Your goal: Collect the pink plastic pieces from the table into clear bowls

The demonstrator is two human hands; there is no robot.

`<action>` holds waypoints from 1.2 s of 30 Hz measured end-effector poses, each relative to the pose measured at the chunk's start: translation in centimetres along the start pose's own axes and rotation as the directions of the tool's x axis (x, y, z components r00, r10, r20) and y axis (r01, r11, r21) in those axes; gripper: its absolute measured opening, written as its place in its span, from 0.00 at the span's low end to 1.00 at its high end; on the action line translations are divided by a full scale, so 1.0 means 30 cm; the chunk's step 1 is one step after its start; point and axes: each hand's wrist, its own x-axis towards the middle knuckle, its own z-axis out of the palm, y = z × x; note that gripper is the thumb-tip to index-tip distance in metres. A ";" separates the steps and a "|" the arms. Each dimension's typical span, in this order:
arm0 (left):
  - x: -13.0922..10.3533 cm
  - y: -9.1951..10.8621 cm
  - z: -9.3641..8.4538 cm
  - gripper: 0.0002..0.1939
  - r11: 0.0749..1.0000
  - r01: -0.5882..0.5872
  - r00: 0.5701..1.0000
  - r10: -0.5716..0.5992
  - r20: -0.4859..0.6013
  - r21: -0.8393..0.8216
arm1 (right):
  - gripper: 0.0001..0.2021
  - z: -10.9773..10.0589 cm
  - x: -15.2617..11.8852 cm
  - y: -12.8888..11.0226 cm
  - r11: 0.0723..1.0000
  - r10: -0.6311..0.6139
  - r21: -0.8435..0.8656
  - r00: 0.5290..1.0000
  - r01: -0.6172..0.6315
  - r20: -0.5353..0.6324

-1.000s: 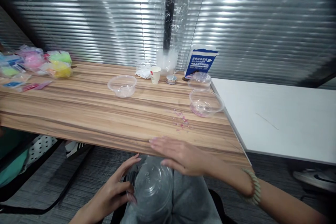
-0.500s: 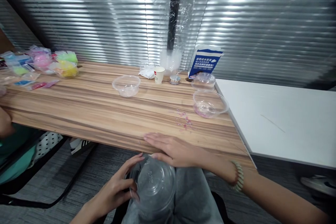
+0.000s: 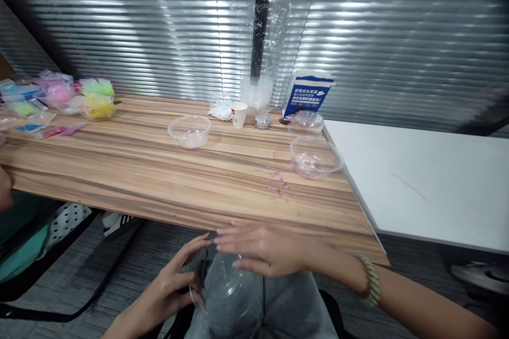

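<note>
Below the table's front edge, over the lap, my left hand (image 3: pixel 172 282) grips the side of a clear plastic bowl (image 3: pixel 228 294) with thumb and fingers. My right hand (image 3: pixel 262 248) is stretched out flat, palm down, at the table edge above the far side of the bowl. Whether its fingers touch the bowl's rim I cannot tell. Forward of this hand, small pink and clear bits (image 3: pixel 278 184) lie scattered on the wooden table (image 3: pixel 139 175). Behind them stands another clear bowl (image 3: pixel 316 158) with pinkish material at its bottom.
Further back are a clear bowl (image 3: pixel 190 132), a paper cup (image 3: pixel 239 115), a small round tin (image 3: pixel 262 122), an upturned clear bowl (image 3: pixel 306 123) and a blue box (image 3: pixel 308 96). Colourful bags (image 3: pixel 59 92) lie at the left. Another person's arm (image 3: pixel 5 190) shows there. A white table (image 3: pixel 421 180) adjoins right.
My right hand has drawn back from the tabletop to the edge, over the bowl. My left hand keeps hold of the bowl, which has shifted slightly.
</note>
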 end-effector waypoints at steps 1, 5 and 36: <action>0.006 0.004 0.001 0.04 1.000 -0.009 1.000 0.009 0.000 0.000 | 0.20 -0.021 -0.002 0.011 0.998 0.068 -0.010 0.996 -0.069 -0.057; 0.027 0.026 0.001 0.05 0.999 -0.031 0.999 0.031 0.011 0.011 | 0.23 -0.105 -0.022 0.108 0.891 0.386 -0.120 0.870 -0.438 -0.308; 0.042 0.035 -0.001 0.05 0.998 -0.031 0.998 0.028 0.054 0.055 | 0.27 -0.124 -0.014 0.283 0.722 0.490 -0.349 0.797 -0.598 -0.353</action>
